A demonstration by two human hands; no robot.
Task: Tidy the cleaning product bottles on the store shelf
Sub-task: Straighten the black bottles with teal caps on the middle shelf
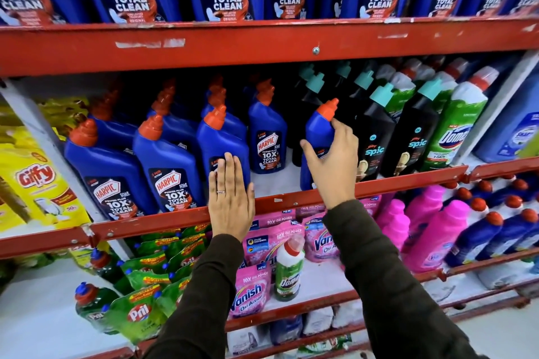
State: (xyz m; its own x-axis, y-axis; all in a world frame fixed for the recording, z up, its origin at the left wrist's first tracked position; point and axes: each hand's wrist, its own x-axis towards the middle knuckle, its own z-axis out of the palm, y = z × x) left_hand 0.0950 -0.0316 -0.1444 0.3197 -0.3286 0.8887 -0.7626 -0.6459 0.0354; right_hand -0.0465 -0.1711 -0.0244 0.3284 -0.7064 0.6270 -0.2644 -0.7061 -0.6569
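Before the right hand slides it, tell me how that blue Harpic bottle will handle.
The blue Harpic bottle looks rigid plastic, so the right hand probably won't dent it. Tall, narrow and gripped high, it may tip when pushed. Its glossy surface could be slippery.

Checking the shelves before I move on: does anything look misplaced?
Yes. A lone green Domex bottle stands among pink Vanish pouches on the lower shelf, while the other Domex bottles sit a shelf higher, at the right.

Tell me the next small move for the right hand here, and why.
Probably slide the blue Harpic bottle that the right hand grips leftward: a gap separates it from the Harpic row, and it stands against the black Spic bottles.
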